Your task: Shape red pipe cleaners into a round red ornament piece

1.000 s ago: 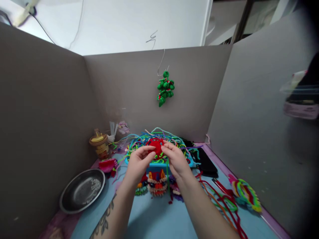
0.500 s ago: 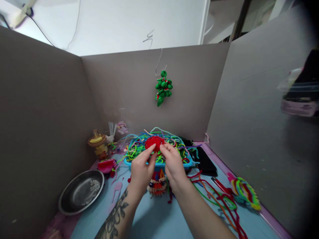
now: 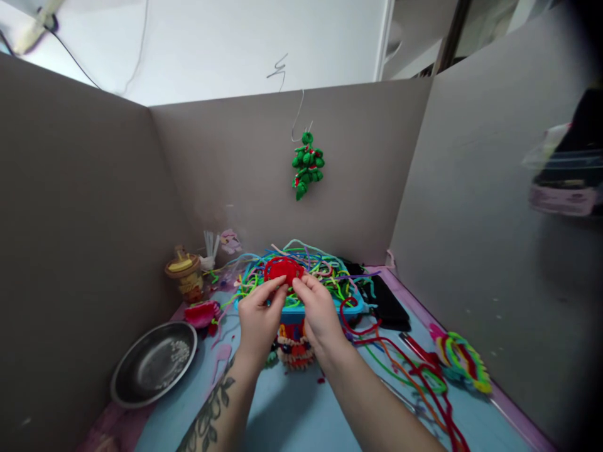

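Both my hands pinch a small round red pipe-cleaner piece (image 3: 282, 270) held up over the table. My left hand (image 3: 258, 317) grips its lower left edge with fingertips closed. My right hand (image 3: 316, 312) pinches its lower right edge. Behind the piece lies a blue tray (image 3: 301, 309) heaped with colourful pipe cleaners (image 3: 301, 260). Below my hands a red and beige pipe-cleaner figure (image 3: 294, 351) stands on the blue table top.
A metal bowl (image 3: 153, 361) with white bits sits at the left, by a pink piece (image 3: 202, 312) and a brown jar (image 3: 183, 273). Loose red and green pipe cleaners (image 3: 405, 370) and a coiled colourful ring (image 3: 459, 358) lie right. A green ornament (image 3: 306, 164) hangs on the cardboard wall.
My hands and the red piece have drifted slightly left and lower in view. The grip on the piece stays the same.
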